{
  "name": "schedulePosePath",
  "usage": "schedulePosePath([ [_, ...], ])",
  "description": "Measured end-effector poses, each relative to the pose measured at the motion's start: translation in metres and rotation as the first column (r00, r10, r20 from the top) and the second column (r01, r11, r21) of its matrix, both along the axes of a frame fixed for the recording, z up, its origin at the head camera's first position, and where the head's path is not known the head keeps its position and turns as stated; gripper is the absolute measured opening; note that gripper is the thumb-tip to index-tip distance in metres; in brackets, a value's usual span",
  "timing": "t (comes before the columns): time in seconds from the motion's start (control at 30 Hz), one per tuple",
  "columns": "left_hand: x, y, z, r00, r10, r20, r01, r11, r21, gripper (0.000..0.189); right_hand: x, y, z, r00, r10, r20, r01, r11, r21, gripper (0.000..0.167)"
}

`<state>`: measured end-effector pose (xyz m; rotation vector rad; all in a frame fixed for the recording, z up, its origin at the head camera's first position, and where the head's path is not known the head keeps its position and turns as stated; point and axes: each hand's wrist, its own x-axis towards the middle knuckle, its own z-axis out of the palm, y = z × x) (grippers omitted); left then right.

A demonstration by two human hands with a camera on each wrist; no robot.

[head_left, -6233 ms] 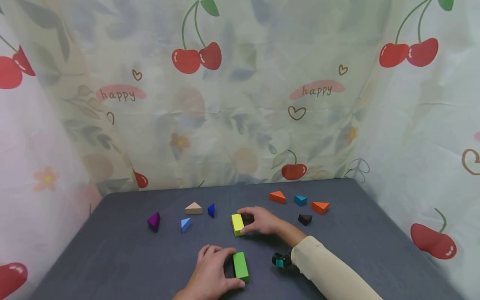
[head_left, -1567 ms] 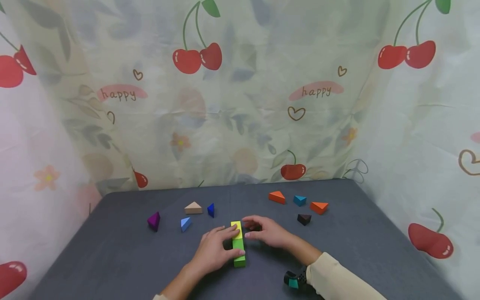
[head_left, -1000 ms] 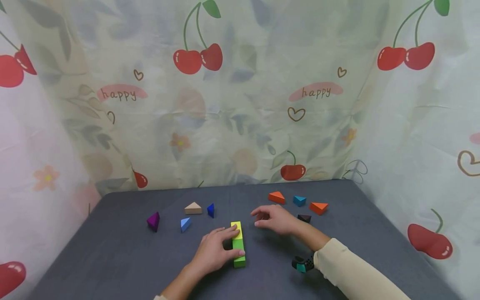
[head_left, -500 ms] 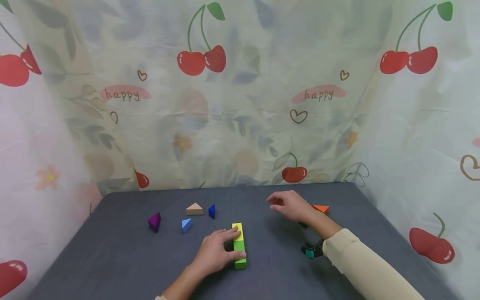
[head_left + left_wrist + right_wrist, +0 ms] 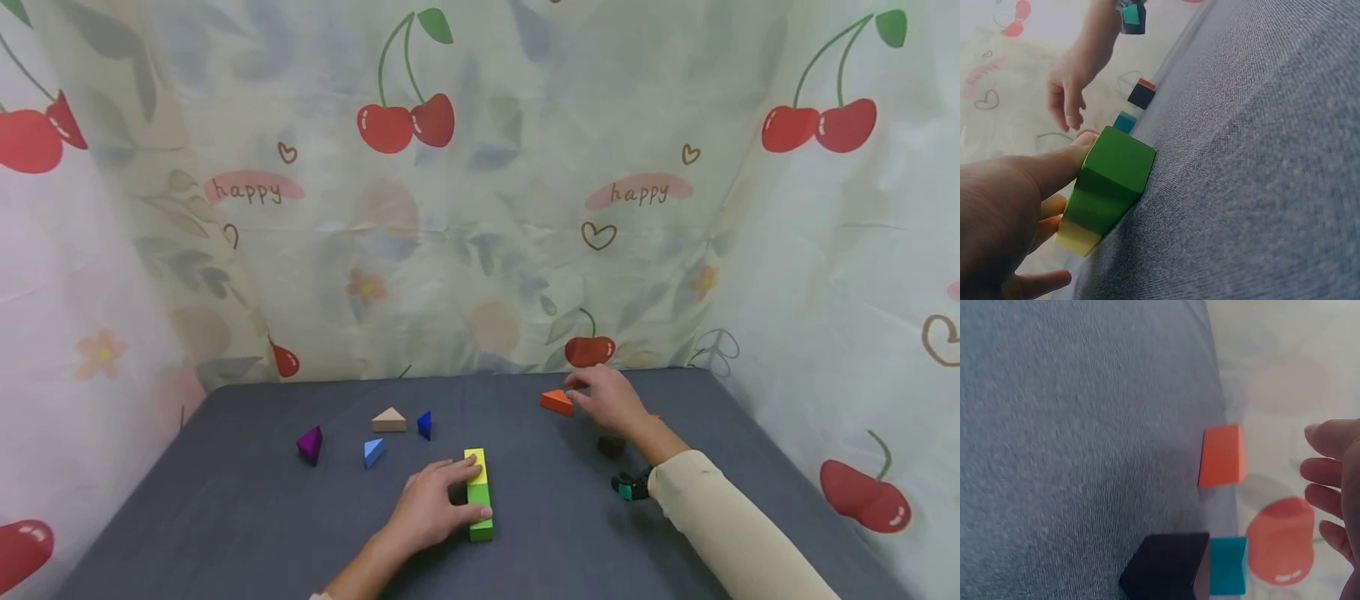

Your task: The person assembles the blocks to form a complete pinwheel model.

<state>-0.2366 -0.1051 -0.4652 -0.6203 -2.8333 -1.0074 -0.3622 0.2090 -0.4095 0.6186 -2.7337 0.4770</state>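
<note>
On the tabletop [image 5: 540, 542], the left grip [image 5: 427, 507], spread, rested on the green block [image 5: 478, 497] and yellow block [image 5: 476, 458]; the right grip [image 5: 609, 400], loosely parted (it held nothing), hung near an orange wedge [image 5: 556, 402], its wrist [image 5: 660, 437] partly covering another wedge [image 5: 657, 417].

– What's right of your left hand [image 5: 429, 507]?
– Your near block [image 5: 477, 495]; the far block [image 5: 476, 457] adjoins its back end.
– And your right hand [image 5: 611, 404]?
– Right of a wedge [image 5: 555, 402], behind both blocks.

Cream sleeve [image 5: 731, 521] on right arm; black wrist-worn device [image 5: 641, 484] with teal patch [image 5: 1130, 14]; left cuff [image 5: 322, 596], barely showing, seemingly cream.
</note>
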Motion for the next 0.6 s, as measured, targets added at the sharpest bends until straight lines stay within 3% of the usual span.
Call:
schedulePosePath([
  [0.27, 0.001, 0.000, 0.000, 1.000, 0.002, 0.006, -0.002, 1.000, -0.003, 0.063, -0.009, 0.016, -0.011, 0.998, -0.061, -0.021, 0.061, 0.998, 0.017, 0.025],
  [0.6, 0.001, -0.001, 0.001, 1.000, 0.001, 0.021, 0.000, 1.000, -0.005, 0.064, -0.019, 0.035, -0.020, 0.977, -0.164, 0.135, 0.153, 0.985, 0.084, 0.036],
])
